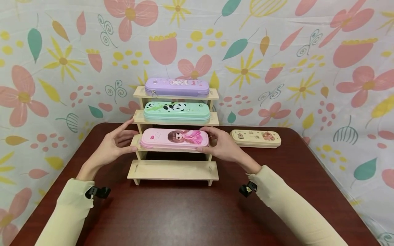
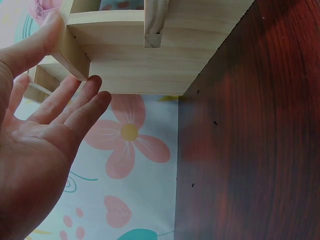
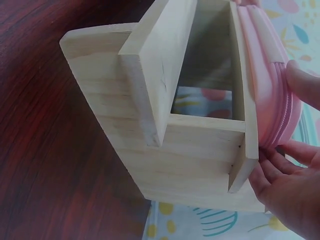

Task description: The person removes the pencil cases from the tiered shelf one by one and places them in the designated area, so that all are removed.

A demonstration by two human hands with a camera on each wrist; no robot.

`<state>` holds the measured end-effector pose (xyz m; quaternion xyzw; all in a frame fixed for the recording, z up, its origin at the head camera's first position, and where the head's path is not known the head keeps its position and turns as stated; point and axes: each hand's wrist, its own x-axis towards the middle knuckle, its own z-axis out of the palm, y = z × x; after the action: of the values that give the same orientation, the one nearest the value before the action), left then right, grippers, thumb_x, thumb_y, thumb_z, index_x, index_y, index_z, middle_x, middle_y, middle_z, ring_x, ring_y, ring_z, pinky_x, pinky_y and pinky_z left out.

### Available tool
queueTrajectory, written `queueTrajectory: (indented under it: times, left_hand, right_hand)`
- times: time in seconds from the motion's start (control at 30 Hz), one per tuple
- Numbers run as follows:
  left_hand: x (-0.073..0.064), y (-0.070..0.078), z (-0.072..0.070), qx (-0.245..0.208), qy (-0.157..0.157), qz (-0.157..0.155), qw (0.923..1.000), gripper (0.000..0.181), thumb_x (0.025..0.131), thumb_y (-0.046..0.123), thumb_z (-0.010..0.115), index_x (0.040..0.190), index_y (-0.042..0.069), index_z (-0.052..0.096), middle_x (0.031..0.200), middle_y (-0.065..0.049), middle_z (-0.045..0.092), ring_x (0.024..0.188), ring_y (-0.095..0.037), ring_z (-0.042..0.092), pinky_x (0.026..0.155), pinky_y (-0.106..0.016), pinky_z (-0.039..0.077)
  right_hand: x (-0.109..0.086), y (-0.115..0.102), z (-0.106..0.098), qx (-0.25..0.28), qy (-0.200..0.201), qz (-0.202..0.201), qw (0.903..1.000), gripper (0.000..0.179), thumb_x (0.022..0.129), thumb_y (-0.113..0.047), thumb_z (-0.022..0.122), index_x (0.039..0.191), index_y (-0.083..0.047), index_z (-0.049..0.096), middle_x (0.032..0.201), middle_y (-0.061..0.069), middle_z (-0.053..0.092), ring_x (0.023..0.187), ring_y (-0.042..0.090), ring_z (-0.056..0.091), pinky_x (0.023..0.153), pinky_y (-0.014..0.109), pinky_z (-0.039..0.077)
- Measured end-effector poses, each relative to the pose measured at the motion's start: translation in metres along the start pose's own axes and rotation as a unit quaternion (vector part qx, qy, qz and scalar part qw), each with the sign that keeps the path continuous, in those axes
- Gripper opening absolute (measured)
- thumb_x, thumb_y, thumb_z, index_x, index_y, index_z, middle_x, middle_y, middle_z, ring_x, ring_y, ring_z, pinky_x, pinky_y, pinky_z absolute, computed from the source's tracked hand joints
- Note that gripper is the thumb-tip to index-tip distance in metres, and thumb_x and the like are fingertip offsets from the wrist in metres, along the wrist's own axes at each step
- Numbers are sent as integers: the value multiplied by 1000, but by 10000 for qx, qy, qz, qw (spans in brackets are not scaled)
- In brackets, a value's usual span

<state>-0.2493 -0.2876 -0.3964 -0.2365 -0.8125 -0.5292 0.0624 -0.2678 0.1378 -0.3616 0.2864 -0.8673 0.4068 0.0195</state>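
Observation:
A pink pencil case (image 1: 160, 137) with a doll-like figure on its lid lies lengthwise on the third step down of a stepped wooden stand (image 1: 172, 170). My right hand (image 1: 226, 145) holds its right end, thumb in front and fingers behind. The right wrist view shows the case's zipper side (image 3: 267, 80) between that thumb and the fingers. At the stand's left side, my left hand (image 1: 112, 143) has its fingers extended. Its thumb and fingertips are right at the end of the step in the left wrist view, with the palm holding nothing.
A green panda pencil case (image 1: 176, 111) lies one step higher, and a purple one (image 1: 176, 87) on the top step. On the dark wooden table (image 1: 197, 212), a cream pencil case (image 1: 256, 138) lies right of the stand. A flower-patterned cloth (image 1: 271, 44) hangs behind.

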Motion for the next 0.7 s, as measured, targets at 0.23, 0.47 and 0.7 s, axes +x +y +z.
queueTrajectory:
  times: [0.23, 0.47, 0.7]
  left_hand:
    - [0, 0, 0, 42, 9, -9, 10000, 97, 90, -4, 82, 168, 22, 31, 139, -27, 61, 129, -19, 60, 104, -24, 49]
    - [0, 0, 0, 48, -1, 2, 10000, 98, 90, -5, 82, 168, 22, 31, 140, -27, 61, 129, -18, 60, 105, -25, 49]
    - [0, -1, 0, 113, 5, -29, 9999, 97, 90, -3, 83, 168, 23, 31, 140, -25, 61, 130, -24, 60, 108, -39, 49]
  right_hand:
    - [0, 2, -2, 151, -79, -81, 9998, 76, 82, -26, 94, 146, -3, 60, 126, 7, 69, 95, 21, 69, 85, 54, 57]
    - [1, 2, -4, 212, -188, -94, 9996, 72, 82, -24, 94, 144, -5, 62, 122, 6, 70, 89, 21, 68, 77, 43, 56]
    - [2, 3, -5, 131, -315, -55, 9994, 77, 82, -25, 93, 148, -3, 59, 125, 8, 68, 89, 23, 66, 76, 37, 54]
